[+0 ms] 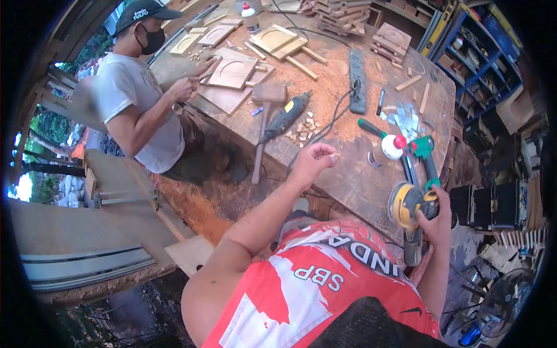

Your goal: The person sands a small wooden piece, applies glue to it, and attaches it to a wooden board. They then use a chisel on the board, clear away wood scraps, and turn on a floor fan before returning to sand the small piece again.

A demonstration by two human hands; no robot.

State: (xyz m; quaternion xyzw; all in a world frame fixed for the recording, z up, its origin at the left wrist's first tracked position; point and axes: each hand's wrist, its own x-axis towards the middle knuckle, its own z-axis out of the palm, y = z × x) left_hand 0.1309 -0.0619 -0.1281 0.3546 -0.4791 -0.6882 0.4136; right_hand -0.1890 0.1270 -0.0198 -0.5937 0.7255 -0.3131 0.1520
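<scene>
My left hand [313, 164] is raised over the near edge of the workbench, thumb and fingers pinched together on a small tan piece [336, 157] that looks like wood. A pile of similar small wood pieces [304, 129] lies on the bench beyond it. My right hand [436, 219] is wrapped around a yellow and black orbital sander [406, 204] at the bench's right front edge. Behind the sander are a green power tool [422, 147] and a glue bottle with a red cap [390, 149].
Across the sawdust-covered workbench [348, 174] lie a wooden mallet [268, 98], a rotary tool [290, 116], a power strip [358, 81] and wooden panels [272, 39]. At the left, a co-worker [133, 93] handles a panel [231, 72]. A blue shelf [478, 58] stands right.
</scene>
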